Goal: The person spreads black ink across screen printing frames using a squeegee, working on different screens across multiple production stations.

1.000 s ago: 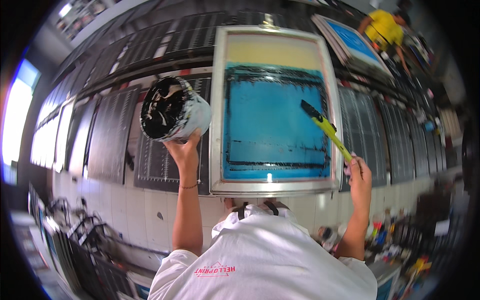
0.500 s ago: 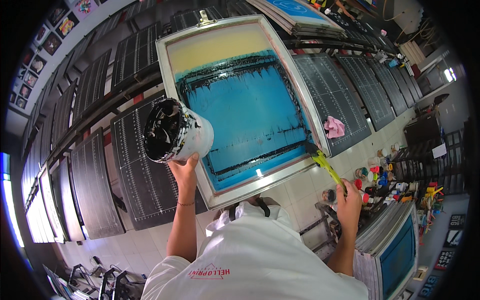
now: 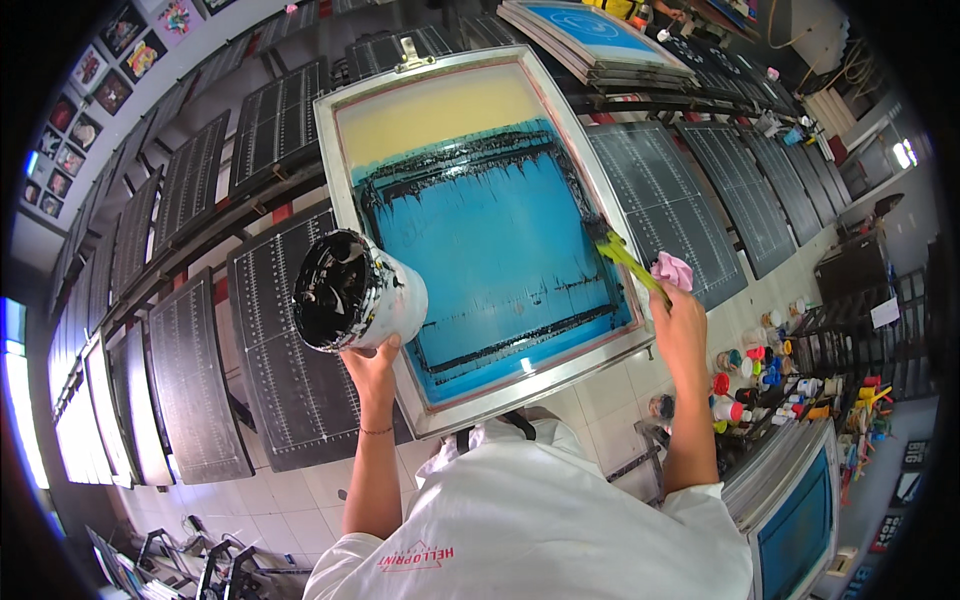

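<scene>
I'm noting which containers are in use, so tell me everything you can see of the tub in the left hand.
The tub is round, open, white and plastic-looking. Glossy black, ink-like stuff coats its inside, smears the rim and streaks the wall. Its mouth faces up; any tilt is hard to judge from this angle. The left hand holds it, thumb against the wall. It overlaps the silver frame's left side in view; whether they touch is unclear.

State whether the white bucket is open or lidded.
Open: the white bucket in the left hand has no lid over its mouth, and its black-coated inside shows. How full, I cannot tell.
</scene>
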`<state>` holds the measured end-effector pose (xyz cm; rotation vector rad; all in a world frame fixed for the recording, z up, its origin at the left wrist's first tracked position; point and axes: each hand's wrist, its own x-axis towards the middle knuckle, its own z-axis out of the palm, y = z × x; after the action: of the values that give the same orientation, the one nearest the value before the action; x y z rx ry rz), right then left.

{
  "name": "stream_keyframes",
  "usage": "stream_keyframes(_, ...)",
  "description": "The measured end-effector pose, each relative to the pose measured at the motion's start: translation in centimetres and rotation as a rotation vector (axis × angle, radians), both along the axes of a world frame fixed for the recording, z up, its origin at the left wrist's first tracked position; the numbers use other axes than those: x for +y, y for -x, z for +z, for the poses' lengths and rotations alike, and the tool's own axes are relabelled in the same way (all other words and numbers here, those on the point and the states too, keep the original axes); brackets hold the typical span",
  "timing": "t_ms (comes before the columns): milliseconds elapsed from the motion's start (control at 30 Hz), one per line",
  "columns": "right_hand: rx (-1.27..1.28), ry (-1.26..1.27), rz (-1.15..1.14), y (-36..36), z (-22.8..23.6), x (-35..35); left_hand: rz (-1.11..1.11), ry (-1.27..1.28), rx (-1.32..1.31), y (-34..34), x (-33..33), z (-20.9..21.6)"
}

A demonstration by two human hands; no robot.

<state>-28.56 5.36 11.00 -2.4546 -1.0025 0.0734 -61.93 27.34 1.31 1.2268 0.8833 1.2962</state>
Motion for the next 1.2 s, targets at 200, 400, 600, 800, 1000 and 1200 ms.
stream_keyframes(200, -0.079, -0.059, 0.039, -2.5, -0.2, 6.0, 0.025, 0.037, -0.024, -0.2, -0.8, -0.1)
stream_keyframes(400, -0.167, -0.106, 0.063, -4.1, -1.6, 10.4, 0.017, 0.038, 0.031, 0.5, -1.0, -0.3)
stream_keyframes(600, -0.245, -0.182, 0.065, -6.0, -4.1, 14.1, 0.043, 0.035, 0.020, -0.1, -1.3, 0.8)
stream_keyframes(800, -0.251, -0.376, 0.166, -7.3, -7.4, 15.9, 0.052, -0.042, 0.250, -2.0, 0.2, 2.8)
stream_keyframes(1000, -0.166, -0.526, 0.215, -6.9, -7.1, 15.3, -0.013, -0.238, 0.345, -7.0, 5.7, 4.1)
stream_keyframes(1200, -0.044, -0.567, 0.226, -7.1, -5.2, 13.9, -0.031, -0.257, 0.649, -13.5, 9.0, 6.0)
